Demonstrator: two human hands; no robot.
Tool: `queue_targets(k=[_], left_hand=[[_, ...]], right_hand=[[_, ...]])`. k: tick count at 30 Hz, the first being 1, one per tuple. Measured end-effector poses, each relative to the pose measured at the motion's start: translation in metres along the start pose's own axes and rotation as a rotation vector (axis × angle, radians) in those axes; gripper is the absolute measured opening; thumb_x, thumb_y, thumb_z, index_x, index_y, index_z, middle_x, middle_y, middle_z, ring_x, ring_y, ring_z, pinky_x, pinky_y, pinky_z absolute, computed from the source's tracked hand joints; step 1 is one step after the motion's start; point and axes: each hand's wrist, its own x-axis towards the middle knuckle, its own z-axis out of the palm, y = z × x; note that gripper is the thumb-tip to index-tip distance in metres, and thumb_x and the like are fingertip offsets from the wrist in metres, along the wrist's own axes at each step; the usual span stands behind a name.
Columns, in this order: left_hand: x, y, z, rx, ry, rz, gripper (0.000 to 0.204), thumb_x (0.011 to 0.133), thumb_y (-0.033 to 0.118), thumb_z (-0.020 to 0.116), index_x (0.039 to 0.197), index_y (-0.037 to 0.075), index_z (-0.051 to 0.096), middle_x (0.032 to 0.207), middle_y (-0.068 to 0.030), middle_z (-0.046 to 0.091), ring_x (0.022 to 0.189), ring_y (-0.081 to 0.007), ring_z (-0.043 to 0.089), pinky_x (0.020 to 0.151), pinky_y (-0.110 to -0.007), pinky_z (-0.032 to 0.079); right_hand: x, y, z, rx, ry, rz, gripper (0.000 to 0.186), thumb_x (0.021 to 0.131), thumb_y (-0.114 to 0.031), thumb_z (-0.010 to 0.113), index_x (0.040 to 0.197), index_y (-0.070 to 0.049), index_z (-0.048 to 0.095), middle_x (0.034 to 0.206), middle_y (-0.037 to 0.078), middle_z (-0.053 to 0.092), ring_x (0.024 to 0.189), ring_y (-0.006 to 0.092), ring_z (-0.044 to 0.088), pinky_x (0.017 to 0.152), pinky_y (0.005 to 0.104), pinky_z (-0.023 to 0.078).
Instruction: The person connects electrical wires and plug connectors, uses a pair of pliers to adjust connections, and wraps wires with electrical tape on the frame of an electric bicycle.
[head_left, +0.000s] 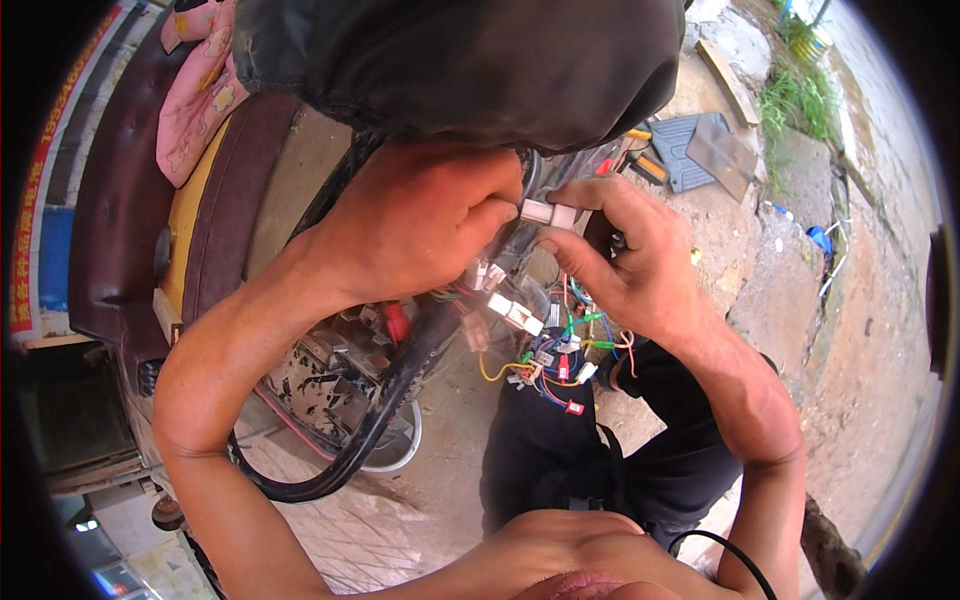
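Note:
My left hand is curled closed beside the left end of a white plastic connector; what its fingertips grip is hidden. My right hand pinches the connector's right part between thumb and index finger. Below them hang more white connectors and a tangle of coloured wires with small red, green and white plugs. A thick black cable loops under my left arm over a littered compartment. A large black padded cover fills the top, just above my hands.
At left are a maroon seat and pink floral cloth. At upper right, flat metal plates, a tool with an orange handle and a wooden plank lie on cracked concrete, near grass. My legs are below.

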Motion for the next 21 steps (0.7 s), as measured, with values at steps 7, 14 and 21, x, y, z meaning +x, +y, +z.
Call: queue_targets(k=[7,14,21], left_hand=[[0.001,0.002,-0.028,-0.017,-0.21,-0.297,0.016,0.093,0.008,0.072,0.109,0.007,0.074,0.095,-0.0061,0.074,0.088,-0.0154,0.07,0.081,-0.03,0.053],[-0.014,-0.013,-0.029,-0.109,-0.125,-0.39,0.024,0.097,0.018,0.072,0.119,0.012,0.076,0.102,-0.0047,0.079,0.094,-0.0137,0.074,0.086,-0.028,0.055],[-0.014,-0.026,-0.027,-0.214,-0.118,-0.267,0.024,0.096,0.009,0.071,0.12,0.007,0.075,0.103,-0.0036,0.079,0.096,-0.0102,0.071,0.088,-0.027,0.055]], right_hand=[[0.008,-0.006,0.01,0.117,0.139,-0.145,0.037,0.081,-0.011,0.086,0.112,-0.003,0.07,0.092,0.011,0.066,0.077,0.0296,0.068,0.066,0.0393,0.055],[0.016,-0.014,0.02,0.175,0.225,-0.165,0.03,0.081,-0.013,0.085,0.106,-0.003,0.071,0.091,0.013,0.066,0.082,0.0341,0.068,0.07,0.0411,0.056],[0.021,-0.015,0.026,0.216,0.273,-0.175,0.029,0.082,-0.015,0.085,0.104,-0.003,0.071,0.094,0.014,0.067,0.087,0.0361,0.069,0.074,0.0428,0.058]])
